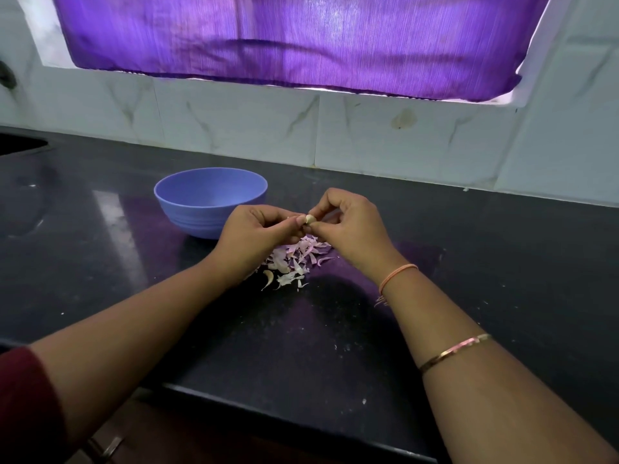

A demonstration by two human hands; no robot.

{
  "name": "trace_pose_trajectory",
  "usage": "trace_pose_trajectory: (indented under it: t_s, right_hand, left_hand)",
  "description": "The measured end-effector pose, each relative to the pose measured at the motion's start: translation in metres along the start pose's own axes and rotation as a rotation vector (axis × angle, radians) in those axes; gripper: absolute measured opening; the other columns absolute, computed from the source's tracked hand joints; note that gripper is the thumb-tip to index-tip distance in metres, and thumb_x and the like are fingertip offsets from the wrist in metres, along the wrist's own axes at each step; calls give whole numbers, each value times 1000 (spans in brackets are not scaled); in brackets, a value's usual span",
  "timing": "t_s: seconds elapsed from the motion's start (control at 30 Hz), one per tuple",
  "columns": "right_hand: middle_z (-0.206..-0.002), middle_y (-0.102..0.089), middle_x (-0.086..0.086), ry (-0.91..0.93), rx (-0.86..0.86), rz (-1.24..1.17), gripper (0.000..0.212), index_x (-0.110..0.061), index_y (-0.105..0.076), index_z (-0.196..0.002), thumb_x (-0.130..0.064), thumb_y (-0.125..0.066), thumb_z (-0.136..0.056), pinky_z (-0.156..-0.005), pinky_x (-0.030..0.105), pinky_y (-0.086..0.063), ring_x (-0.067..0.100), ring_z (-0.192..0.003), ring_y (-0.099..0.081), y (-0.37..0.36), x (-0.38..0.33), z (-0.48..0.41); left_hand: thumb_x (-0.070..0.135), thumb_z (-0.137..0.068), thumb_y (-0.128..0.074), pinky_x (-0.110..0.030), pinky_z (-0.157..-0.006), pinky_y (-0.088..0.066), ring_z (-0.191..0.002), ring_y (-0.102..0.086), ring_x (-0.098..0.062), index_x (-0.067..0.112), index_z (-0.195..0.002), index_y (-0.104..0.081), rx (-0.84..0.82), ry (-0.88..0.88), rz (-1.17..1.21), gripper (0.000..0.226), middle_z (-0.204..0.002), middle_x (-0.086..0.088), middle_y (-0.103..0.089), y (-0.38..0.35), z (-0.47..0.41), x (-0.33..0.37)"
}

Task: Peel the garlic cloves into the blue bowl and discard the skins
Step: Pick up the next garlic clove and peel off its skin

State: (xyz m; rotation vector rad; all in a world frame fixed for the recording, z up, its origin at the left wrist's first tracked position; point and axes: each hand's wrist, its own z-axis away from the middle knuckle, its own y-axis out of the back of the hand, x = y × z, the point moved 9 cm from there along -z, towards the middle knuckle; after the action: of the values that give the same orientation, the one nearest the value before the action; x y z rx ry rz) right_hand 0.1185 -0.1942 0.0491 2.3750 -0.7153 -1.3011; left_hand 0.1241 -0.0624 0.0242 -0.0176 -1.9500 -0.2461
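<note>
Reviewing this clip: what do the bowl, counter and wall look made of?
Bowl: probably plastic, matte blue, with moulded ridges near its base. Counter: likely polished dark stone; it shows glossy purple reflections. Wall: white tiles with grey marble-like veins and visible joints; ceramic or stone, cannot tell.

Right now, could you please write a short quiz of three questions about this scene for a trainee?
1. True or false: the pile of skins lies inside the blue bowl.
2. The left hand and right hand together pinch: A a knife, B a garlic clove, C a spoon.
3. Which wrist wears the orange thread?

Key: 1 false, it lies on the counter; 2 B; 3 the right.
</note>
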Motion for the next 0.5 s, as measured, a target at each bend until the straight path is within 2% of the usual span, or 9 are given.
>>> trace_pose_trajectory:
  t_s: [0.07,0.27,0.5]
  right_hand:
    - [-75,-65,0,3,-8,2,14,-13,-62,-71,-8,-74,-75,-63,28,-55,14,-71,-63,-1,-1,0]
    - [-78,-69,6,-35,-29,-49,12,-7,-64,-72,-7,-76,-73,-69,42,-57,21,-74,-67,-6,1,1]
    - [-75,-68,3,-43,-39,-59,15,-10,-62,-70,-7,-77,-72,-68,37,-58,18,-71,-67,-9,0,1]
  left_hand:
    - [13,-84,-64,-14,-66,-53,-69,-66,-7,13,-86,-72,11,-11,-29,8,-79,-5,-73,1,1,1]
    - [11,-84,-65,-20,-71,-56,-74,-70,-15,8,-89,-72,44,-17,-75,9,-80,-8,-73,6,2,2]
    - [9,-83,-65,-12,-61,-51,-64,-68,-6,3,-89,-71,76,-19,-80,10,-74,-2,-71,8,2,6]
